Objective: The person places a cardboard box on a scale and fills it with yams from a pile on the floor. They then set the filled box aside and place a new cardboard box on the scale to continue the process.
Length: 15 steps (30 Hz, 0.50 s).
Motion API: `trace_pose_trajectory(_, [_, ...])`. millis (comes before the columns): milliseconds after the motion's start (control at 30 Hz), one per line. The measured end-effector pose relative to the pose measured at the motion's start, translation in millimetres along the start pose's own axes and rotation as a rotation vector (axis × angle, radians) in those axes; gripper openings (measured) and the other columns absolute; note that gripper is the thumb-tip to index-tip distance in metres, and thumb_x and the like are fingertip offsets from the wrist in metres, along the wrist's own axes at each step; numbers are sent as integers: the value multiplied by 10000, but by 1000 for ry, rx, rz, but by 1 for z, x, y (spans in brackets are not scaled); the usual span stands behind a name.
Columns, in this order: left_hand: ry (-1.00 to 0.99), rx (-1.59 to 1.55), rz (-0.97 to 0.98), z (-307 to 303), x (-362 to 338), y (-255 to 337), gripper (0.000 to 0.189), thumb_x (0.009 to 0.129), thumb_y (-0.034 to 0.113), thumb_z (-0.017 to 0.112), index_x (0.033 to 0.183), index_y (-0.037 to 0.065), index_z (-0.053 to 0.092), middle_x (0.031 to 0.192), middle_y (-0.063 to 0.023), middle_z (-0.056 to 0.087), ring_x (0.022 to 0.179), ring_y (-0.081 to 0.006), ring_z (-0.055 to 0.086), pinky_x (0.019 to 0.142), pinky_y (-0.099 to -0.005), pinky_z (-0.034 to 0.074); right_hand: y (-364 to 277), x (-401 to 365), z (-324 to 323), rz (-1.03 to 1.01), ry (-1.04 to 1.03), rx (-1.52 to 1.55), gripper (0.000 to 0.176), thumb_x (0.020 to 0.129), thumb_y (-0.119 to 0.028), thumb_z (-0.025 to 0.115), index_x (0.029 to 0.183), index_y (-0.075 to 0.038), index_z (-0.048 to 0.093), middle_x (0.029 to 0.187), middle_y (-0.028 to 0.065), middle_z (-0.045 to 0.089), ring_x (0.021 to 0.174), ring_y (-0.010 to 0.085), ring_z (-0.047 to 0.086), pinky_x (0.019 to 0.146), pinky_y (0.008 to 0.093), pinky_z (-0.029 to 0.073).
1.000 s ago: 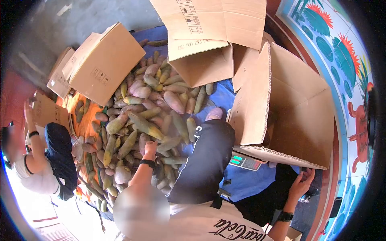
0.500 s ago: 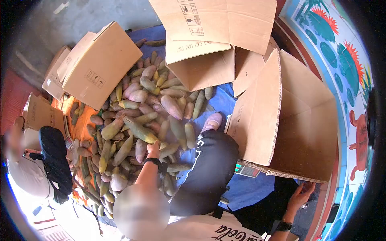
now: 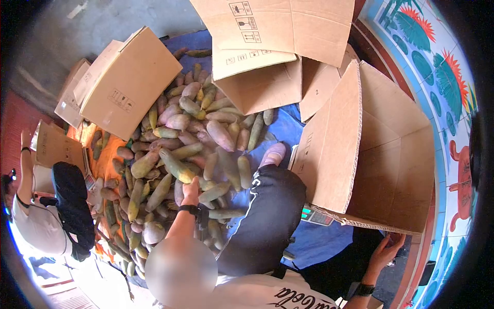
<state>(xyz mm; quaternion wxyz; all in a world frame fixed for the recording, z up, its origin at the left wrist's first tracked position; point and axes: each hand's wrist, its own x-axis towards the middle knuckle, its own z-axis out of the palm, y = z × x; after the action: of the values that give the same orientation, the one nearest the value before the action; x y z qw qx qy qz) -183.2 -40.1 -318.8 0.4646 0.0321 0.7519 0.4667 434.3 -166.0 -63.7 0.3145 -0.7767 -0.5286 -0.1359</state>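
My left hand (image 3: 190, 191), with a black band at the wrist, is closed round the near end of a long green-yellow gourd-like vegetable (image 3: 175, 164). Beneath and around it spreads a heap of similar vegetables (image 3: 160, 193), some green, some pinkish. At the right, my right hand (image 3: 387, 249) has its fingers curled at the lower edge of a large open cardboard box (image 3: 393, 170); the fingertips are partly hidden. That box stands over a scale with a lit green display (image 3: 315, 216).
More cardboard boxes (image 3: 128, 85) stand at the upper left, and another open box (image 3: 262, 87) at the top. A person in a white shirt (image 3: 38, 226) works at the far left beside a box. Blue sheeting (image 3: 288, 126) and orange sheeting (image 3: 105, 159) lie under the vegetables.
My left hand and its vegetable have shifted slightly left and nearer to me. The far-left person's arm has straightened upward. My right hand stays at the box edge.
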Motion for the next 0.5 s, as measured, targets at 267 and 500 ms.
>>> trace_pose_trajectory(267, [-111, -204, -28, -33, -83, 57, 288, 836, 349, 653, 929, 94, 556, 716, -41, 541, 545, -154, 534, 483, -263, 416, -12, 4, 1, 158, -37, 177, 489, 921, -36, 503, 1372, -17, 315, 1197, 181, 559, 1024, 259, 569, 837, 334, 454])
trace_pose_trajectory(500, [-371, -310, -25, -23, -148, 85, 230, 886, 307, 607, 949, 92, 552, 728, -31, 538, 583, -142, 497, 555, -277, 417, -17, 5, 3, 141, -40, 170, 498, 890, -13, 521, 1355, -9, 342, 1171, 164, 570, 936, 239, 585, 783, 330, 465])
